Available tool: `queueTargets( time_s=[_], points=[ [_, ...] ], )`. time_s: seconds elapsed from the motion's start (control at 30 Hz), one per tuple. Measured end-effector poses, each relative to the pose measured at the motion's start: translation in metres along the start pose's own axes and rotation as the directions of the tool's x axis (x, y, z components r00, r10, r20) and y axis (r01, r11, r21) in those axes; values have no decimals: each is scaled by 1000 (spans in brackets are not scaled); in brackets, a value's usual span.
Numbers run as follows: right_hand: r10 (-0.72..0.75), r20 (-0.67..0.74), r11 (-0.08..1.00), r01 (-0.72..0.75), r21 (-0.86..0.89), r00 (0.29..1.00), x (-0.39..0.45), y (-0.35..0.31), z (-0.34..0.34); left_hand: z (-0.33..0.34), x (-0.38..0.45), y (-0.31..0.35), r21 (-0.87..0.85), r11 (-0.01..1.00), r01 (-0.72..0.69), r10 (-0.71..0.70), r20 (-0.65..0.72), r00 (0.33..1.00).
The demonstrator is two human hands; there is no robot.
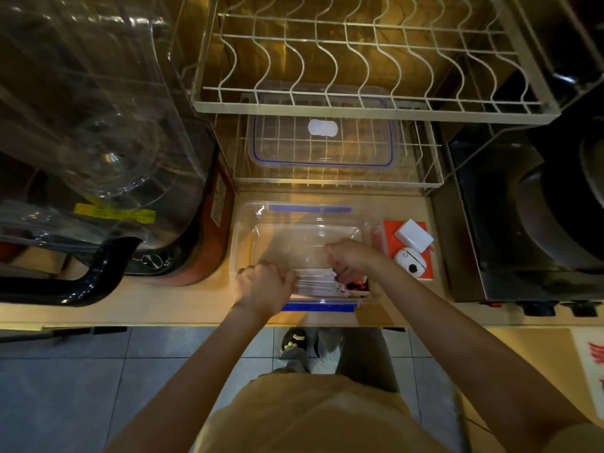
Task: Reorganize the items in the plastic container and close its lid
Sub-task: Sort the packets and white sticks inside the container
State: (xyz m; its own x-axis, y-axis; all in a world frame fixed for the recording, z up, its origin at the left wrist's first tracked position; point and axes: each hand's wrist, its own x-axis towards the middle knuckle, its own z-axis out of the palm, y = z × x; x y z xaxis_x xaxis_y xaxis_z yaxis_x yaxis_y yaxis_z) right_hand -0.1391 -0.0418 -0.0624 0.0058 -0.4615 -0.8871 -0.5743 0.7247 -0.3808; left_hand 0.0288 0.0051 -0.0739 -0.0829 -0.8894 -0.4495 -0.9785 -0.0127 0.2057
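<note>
A clear plastic container (248, 220) with blue clips stands open on the counter in front of me. A row of white packets (315, 282) stands on edge along its near wall, with a red-and-black packet (358, 285) at the right end. My left hand (264, 282) grips the left end of the row. My right hand (351, 259) holds the right end, fingers curled over the packets. The clear lid (322, 142) with a blue seal lies on the lower wire shelf behind the container.
A white wire dish rack (359, 103) hangs over the back of the counter. A large clear appliance (98, 125) stands at the left. An orange box (408, 248) with white items sits right of the container, then a dark steel unit (523, 223).
</note>
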Motion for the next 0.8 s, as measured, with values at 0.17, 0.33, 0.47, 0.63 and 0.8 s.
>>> queueTargets(
  time_s=[0.17,0.33,0.47,0.63,0.8],
  points=[
    [101,27,993,-103,58,994,-1,2,10,-2,-4,1,-19,1000,14,-15,-33,999],
    [-10,30,994,7,113,999,-3,3,19,-2,-6,1,-66,998,24,-26,-23,999],
    [-57,33,998,56,31,998,1,7,23,-1,-2,-4,-159,984,-81,81,-10,997],
    [-68,71,997,66,30,995,-6,15,4,0,4,-8,-141,974,-177,185,51,981],
    [34,14,998,-35,45,999,-16,18,-14,0,3,-6,-180,973,-145,161,80,984]
  ],
)
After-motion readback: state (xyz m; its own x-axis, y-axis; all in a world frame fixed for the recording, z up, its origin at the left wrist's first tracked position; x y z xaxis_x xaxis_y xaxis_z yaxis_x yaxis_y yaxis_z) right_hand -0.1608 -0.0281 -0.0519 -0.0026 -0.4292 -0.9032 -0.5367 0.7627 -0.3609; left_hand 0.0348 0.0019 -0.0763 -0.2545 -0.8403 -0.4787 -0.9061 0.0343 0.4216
